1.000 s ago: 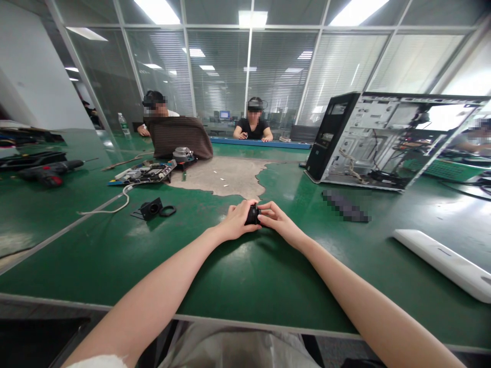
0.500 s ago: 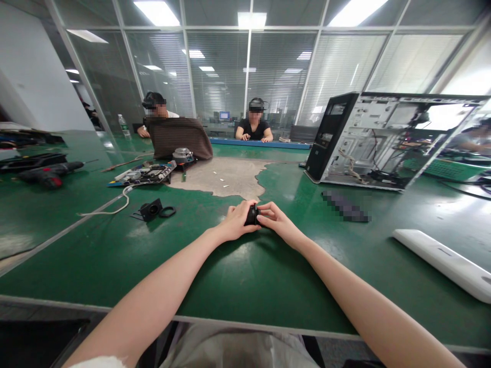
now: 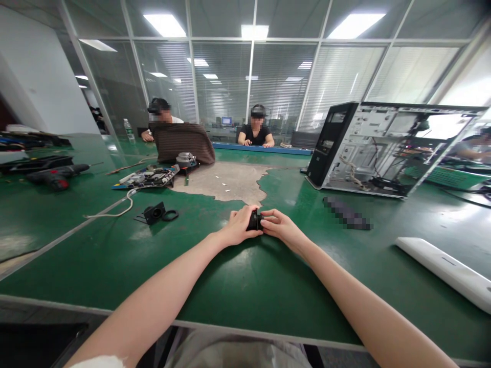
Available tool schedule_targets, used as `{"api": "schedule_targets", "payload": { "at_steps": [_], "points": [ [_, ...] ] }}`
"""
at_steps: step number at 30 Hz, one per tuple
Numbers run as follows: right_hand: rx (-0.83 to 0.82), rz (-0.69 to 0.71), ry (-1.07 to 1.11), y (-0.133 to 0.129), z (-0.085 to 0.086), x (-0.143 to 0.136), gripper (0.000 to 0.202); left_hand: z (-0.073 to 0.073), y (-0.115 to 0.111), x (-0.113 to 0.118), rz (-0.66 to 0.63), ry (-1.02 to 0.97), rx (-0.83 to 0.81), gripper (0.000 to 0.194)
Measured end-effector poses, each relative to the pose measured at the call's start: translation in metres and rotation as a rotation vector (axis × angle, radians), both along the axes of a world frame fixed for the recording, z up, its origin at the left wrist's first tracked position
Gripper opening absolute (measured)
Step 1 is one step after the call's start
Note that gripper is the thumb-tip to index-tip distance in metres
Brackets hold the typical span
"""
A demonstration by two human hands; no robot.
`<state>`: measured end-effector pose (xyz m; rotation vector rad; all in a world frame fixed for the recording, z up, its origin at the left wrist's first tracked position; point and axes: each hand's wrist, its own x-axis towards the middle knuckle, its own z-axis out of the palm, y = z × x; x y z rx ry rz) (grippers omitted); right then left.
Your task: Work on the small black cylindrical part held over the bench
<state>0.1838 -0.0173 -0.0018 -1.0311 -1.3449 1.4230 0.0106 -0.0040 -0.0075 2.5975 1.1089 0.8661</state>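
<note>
A small black lens-like cylinder [image 3: 253, 221] is held just above or on the green tabletop, in front of the bare grey patch; I cannot tell if it rests there. My left hand [image 3: 242, 225] wraps round its left side, covering much of it. The fingertips of my right hand [image 3: 276, 225] pinch its right end, thumb below. Left of my hands lie a black square bracket with a round opening [image 3: 154, 212] and a thin black ring [image 3: 170, 215], side by side.
An opened computer case [image 3: 356, 148] stands at right, with a white long device [image 3: 445, 268] and a blurred dark object [image 3: 347, 213] nearer me. A circuit board [image 3: 148, 177], brown cloth-covered box [image 3: 184, 143] and drill [image 3: 57, 176] lie left. Two people sit across the table.
The whole view has shifted slightly down as my head tilted. My right fingers have drawn a little closer together at the cylinder's right end; both hands still hold it.
</note>
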Motion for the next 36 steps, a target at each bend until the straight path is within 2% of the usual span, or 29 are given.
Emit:
{"api": "schedule_targets", "payload": {
  "at_steps": [6,10,14,21,31,36],
  "points": [
    [-0.027,-0.001,0.015,-0.003,0.002,-0.016,0.027,-0.002,-0.006,0.002,0.007,0.012,0.087,0.064],
    [-0.023,-0.048,-0.009,-0.005,0.003,-0.017,0.03,-0.001,-0.009,0.001,0.017,0.024,0.125,0.064],
    [0.001,-0.033,-0.018,-0.005,-0.002,-0.016,0.03,-0.001,-0.009,0.001,0.003,0.033,0.18,0.062],
    [0.228,-0.027,-0.102,-0.007,-0.007,-0.014,0.033,-0.002,-0.008,0.001,-0.034,-0.005,0.097,0.062],
    [0.277,-0.157,-0.144,-0.008,-0.005,-0.022,0.024,-0.001,-0.007,0.0,-0.026,-0.005,0.065,0.064],
    [0.235,-0.077,-0.169,-0.006,-0.008,-0.019,0.026,-0.001,-0.007,0.0,-0.025,-0.006,0.059,0.062]
  ]
}}
